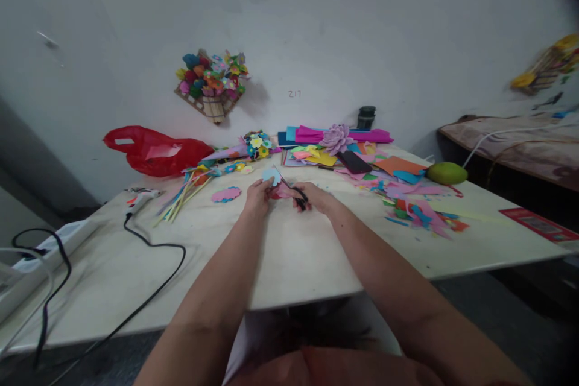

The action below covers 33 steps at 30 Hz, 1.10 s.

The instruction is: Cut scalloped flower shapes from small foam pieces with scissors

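Observation:
My left hand (257,194) is closed on a pale blue paper cut-out (272,176) and some pink paper (283,190), held above the middle of the table (289,253). My right hand (316,198) grips black-handled scissors (296,193), and their blades point up-left toward the blue piece. A pink flower-shaped cut-out (225,195) lies flat just left of my left hand.
Coloured paper scraps (420,211) are strewn to the right, and stacked sheets (335,145) with a purple paper flower lie at the back. Sticks (181,196), a glue gun (140,198) with a black cord, a red bag (154,149) and a green fruit (447,173) also sit on the table.

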### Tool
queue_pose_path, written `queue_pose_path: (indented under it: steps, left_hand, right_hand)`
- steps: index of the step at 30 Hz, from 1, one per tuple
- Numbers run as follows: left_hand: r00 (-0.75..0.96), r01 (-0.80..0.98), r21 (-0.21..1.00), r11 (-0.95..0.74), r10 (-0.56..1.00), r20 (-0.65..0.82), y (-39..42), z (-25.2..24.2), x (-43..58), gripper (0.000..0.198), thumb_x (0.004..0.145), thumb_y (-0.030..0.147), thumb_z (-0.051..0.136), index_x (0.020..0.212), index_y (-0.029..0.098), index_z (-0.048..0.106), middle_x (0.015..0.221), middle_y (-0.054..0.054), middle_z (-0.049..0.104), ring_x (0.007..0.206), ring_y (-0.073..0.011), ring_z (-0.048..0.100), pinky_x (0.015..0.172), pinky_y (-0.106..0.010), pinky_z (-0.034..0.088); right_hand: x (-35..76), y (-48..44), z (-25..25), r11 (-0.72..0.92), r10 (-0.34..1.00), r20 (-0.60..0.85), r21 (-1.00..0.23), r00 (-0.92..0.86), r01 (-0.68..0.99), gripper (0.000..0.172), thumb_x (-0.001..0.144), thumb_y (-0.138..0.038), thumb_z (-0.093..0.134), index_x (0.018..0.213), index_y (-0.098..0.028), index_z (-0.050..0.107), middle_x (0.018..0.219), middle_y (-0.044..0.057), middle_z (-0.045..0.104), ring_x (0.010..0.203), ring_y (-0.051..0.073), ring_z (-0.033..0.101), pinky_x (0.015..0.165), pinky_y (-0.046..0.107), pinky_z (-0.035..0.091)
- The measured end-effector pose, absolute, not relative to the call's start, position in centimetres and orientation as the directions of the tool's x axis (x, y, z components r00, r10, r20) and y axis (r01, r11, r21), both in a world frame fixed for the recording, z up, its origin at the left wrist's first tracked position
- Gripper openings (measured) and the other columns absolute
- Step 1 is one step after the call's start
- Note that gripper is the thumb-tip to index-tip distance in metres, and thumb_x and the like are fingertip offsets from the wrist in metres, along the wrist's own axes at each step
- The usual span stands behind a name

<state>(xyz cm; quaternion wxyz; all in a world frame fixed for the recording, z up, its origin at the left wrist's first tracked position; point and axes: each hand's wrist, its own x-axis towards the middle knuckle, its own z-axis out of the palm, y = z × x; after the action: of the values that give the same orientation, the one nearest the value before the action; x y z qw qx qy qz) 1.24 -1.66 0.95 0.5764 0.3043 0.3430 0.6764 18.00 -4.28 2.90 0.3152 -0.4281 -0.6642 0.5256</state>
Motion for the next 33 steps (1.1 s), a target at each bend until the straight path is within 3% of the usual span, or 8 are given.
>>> queue_pose_path:
  steps: [22, 33]
  left_hand:
    - [-0.141, -0.617, 0.783, -0.076, 0.99, -0.015, -1.7, 1.1, 1.9, 0.01, 0.074, 0.001, 0.062, 0.073, 0.01, 0.062, 0.069, -0.005, 0.068, 0.058, -0.0114, 0.064, 0.058, -0.021, 0.054]
    - [-0.152, -0.634, 0.771, -0.059, 0.987, -0.049, -1.9, 1.2, 2.3, 0.012, 0.07, 0.002, 0.067, 0.072, 0.012, 0.061, 0.067, -0.003, 0.067, 0.056, -0.0102, 0.063, 0.057, -0.02, 0.053]
  right_hand:
    - [17.3, -4.3, 2.8, 0.056, 0.93, -0.037, -0.969, -0.365, 0.242, 0.024, 0.085, -0.039, 0.059, 0.083, -0.015, 0.059, 0.054, -0.004, 0.056, 0.037, 0.005, 0.046, 0.032, 0.017, 0.024]
    - [17.1, -4.4, 2.9, 0.05, 0.939, -0.04, -0.967, -0.341, 0.251, 0.028, 0.084, -0.042, 0.059, 0.08, -0.015, 0.058, 0.053, -0.002, 0.056, 0.036, 0.004, 0.045, 0.031, 0.016, 0.024]
